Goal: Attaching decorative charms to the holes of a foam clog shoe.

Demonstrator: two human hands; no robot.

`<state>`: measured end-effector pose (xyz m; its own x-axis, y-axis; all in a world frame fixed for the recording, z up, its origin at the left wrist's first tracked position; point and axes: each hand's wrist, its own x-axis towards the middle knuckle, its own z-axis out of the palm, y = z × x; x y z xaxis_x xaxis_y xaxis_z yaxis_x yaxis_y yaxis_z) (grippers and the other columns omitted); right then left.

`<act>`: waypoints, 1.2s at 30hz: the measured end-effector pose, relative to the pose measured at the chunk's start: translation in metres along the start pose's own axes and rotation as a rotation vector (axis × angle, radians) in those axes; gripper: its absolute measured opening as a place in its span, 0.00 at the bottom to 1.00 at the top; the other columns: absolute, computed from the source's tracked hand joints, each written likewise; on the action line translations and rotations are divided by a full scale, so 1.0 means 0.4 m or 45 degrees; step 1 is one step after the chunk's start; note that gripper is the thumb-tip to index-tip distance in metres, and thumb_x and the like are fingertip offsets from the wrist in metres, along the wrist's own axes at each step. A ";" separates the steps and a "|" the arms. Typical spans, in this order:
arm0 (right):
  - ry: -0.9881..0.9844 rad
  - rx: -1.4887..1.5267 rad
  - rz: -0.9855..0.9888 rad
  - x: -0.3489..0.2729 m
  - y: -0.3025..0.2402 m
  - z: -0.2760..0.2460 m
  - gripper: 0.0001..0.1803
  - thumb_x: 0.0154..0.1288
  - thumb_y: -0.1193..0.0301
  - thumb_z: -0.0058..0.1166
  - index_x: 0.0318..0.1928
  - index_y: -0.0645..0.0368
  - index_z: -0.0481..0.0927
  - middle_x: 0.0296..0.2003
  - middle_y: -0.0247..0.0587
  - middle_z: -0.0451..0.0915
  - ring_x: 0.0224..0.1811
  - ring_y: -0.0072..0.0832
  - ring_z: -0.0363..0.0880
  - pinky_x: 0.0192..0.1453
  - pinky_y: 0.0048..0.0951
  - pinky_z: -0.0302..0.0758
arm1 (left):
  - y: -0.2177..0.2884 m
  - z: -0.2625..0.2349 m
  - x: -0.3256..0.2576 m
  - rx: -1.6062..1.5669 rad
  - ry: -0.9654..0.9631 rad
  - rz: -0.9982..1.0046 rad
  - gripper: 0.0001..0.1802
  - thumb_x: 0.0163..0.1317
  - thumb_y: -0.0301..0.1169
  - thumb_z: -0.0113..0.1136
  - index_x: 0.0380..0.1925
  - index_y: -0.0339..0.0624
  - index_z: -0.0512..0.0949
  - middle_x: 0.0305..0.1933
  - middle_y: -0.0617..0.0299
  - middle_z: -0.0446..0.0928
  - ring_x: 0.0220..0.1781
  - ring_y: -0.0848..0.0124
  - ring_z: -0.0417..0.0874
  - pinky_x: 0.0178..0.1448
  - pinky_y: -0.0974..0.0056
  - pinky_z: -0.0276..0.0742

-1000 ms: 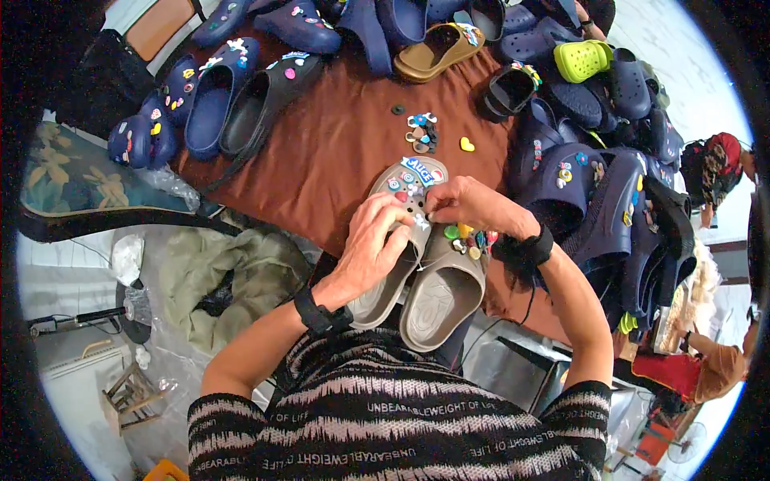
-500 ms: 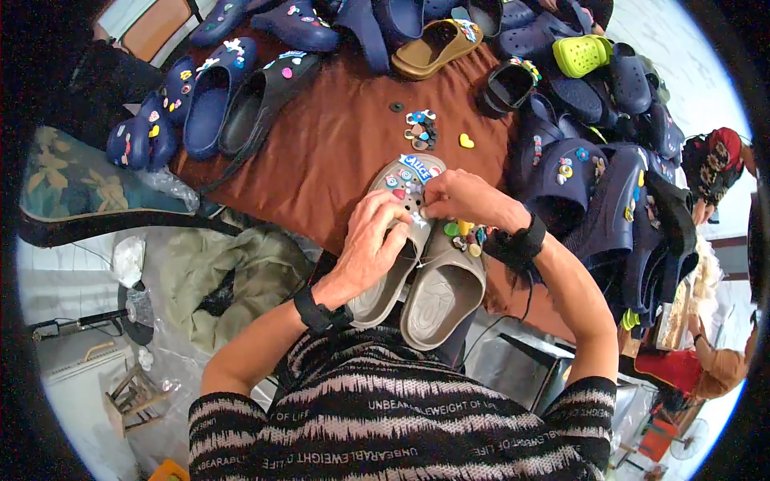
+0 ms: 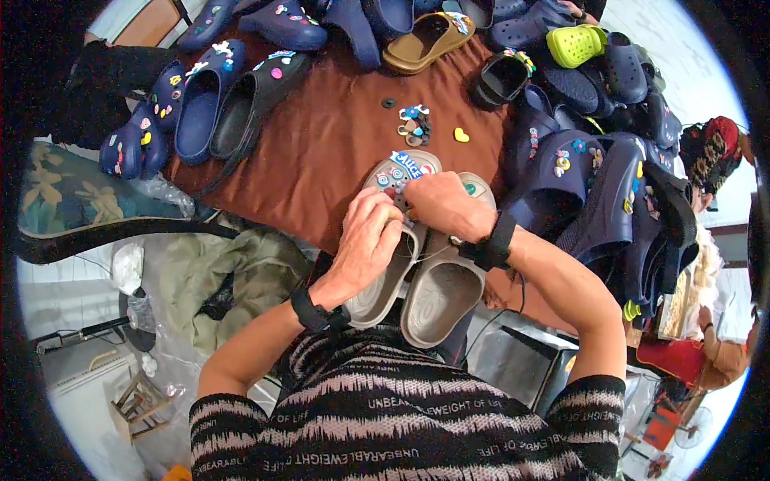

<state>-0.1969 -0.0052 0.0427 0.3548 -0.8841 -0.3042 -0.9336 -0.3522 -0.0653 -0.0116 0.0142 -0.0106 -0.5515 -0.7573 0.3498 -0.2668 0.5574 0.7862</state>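
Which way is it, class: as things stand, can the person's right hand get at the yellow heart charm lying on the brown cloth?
Probably yes. The yellow heart charm lies bare on the brown cloth, just beyond the right hand, with nothing between them, though that hand is now busy on the beige clogs.

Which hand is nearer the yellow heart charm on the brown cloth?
Right. The right hand lies just below the yellow heart charm; the left hand sits farther down-left, on the grey clog.

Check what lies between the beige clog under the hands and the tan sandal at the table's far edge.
In the head view, a small pile of shoe charms lies on the brown tablecloth between the beige clog and the tan sandal.
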 end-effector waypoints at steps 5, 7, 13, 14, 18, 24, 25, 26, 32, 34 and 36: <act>0.099 -0.131 -0.013 0.013 -0.032 0.011 0.08 0.61 0.67 0.57 0.33 0.54 0.87 0.31 0.43 0.87 0.34 0.35 0.88 0.34 0.40 0.82 | -0.005 0.009 0.001 0.079 -0.012 -0.018 0.06 0.66 0.28 0.52 0.38 0.36 0.74 0.52 0.50 0.72 0.68 0.48 0.65 0.72 0.48 0.59; 0.034 -0.148 -0.015 0.021 -0.039 0.011 0.08 0.61 0.66 0.58 0.33 0.53 0.87 0.31 0.41 0.87 0.35 0.34 0.88 0.35 0.38 0.81 | -0.008 0.010 0.000 0.075 0.005 -0.019 0.06 0.66 0.27 0.51 0.37 0.36 0.74 0.49 0.49 0.72 0.67 0.46 0.65 0.72 0.47 0.59; 0.058 -0.249 -0.113 0.037 -0.044 0.018 0.07 0.60 0.66 0.58 0.33 0.52 0.87 0.31 0.42 0.87 0.36 0.35 0.88 0.39 0.39 0.81 | -0.012 -0.004 -0.002 0.034 -0.114 -0.026 0.05 0.67 0.26 0.49 0.36 0.37 0.73 0.45 0.50 0.74 0.66 0.46 0.67 0.73 0.47 0.59; 0.033 -0.242 -0.113 0.035 -0.041 0.018 0.07 0.60 0.66 0.58 0.33 0.52 0.87 0.31 0.42 0.87 0.36 0.35 0.88 0.39 0.39 0.81 | -0.008 -0.003 -0.003 0.035 -0.114 -0.024 0.05 0.67 0.26 0.49 0.36 0.37 0.73 0.45 0.50 0.74 0.66 0.46 0.67 0.73 0.47 0.59; 0.072 -0.023 -0.077 0.009 -0.007 -0.011 0.09 0.60 0.66 0.58 0.33 0.57 0.87 0.31 0.47 0.86 0.37 0.41 0.87 0.39 0.44 0.82 | 0.002 -0.006 0.000 -0.040 0.011 -0.037 0.07 0.69 0.27 0.47 0.40 0.39 0.74 0.47 0.51 0.74 0.66 0.49 0.68 0.73 0.49 0.58; -0.155 0.555 0.221 -0.004 0.148 -0.097 0.13 0.59 0.61 0.61 0.35 0.57 0.85 0.32 0.48 0.86 0.36 0.44 0.87 0.41 0.42 0.82 | 0.012 -0.017 0.003 -0.120 -0.007 -0.027 0.08 0.70 0.29 0.47 0.41 0.39 0.76 0.49 0.54 0.75 0.64 0.52 0.69 0.72 0.51 0.59; -0.017 0.551 0.215 0.006 0.173 -0.096 0.13 0.59 0.61 0.61 0.35 0.58 0.85 0.31 0.50 0.86 0.36 0.46 0.86 0.42 0.43 0.82 | 0.012 -0.015 0.006 -0.098 -0.015 -0.026 0.08 0.71 0.29 0.48 0.40 0.39 0.77 0.49 0.54 0.75 0.64 0.52 0.69 0.72 0.51 0.60; 0.117 0.299 0.217 0.023 0.190 -0.089 0.13 0.58 0.63 0.62 0.37 0.59 0.85 0.32 0.52 0.85 0.37 0.48 0.86 0.42 0.44 0.81 | 0.013 -0.014 0.006 -0.094 -0.013 -0.032 0.08 0.71 0.29 0.48 0.40 0.39 0.77 0.49 0.54 0.75 0.64 0.52 0.69 0.72 0.51 0.60; 0.233 0.486 -0.014 0.141 0.287 -0.036 0.13 0.57 0.73 0.58 0.43 0.59 0.85 0.38 0.55 0.84 0.43 0.51 0.84 0.48 0.45 0.80 | 0.006 0.000 0.004 -0.064 0.050 0.015 0.08 0.70 0.30 0.49 0.39 0.41 0.78 0.49 0.54 0.75 0.63 0.53 0.70 0.70 0.52 0.61; 0.214 0.453 -0.003 0.178 0.298 -0.018 0.13 0.57 0.75 0.58 0.43 0.59 0.86 0.39 0.55 0.84 0.43 0.51 0.84 0.49 0.46 0.80 | 0.003 0.004 0.003 -0.066 0.071 0.023 0.08 0.70 0.30 0.50 0.40 0.41 0.78 0.49 0.54 0.75 0.63 0.53 0.70 0.70 0.52 0.61; 0.147 0.317 0.018 0.209 0.304 -0.003 0.14 0.57 0.74 0.59 0.46 0.56 0.85 0.39 0.54 0.85 0.44 0.51 0.84 0.49 0.48 0.80 | 0.003 0.005 0.002 -0.082 0.084 0.021 0.08 0.70 0.30 0.50 0.40 0.41 0.78 0.51 0.54 0.75 0.63 0.54 0.70 0.70 0.52 0.61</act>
<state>-0.2807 -0.1224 0.0104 0.3317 -0.9226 -0.1970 -0.9168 -0.2661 -0.2977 -0.0140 0.0150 -0.0106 -0.5018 -0.7700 0.3941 -0.2058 0.5488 0.8102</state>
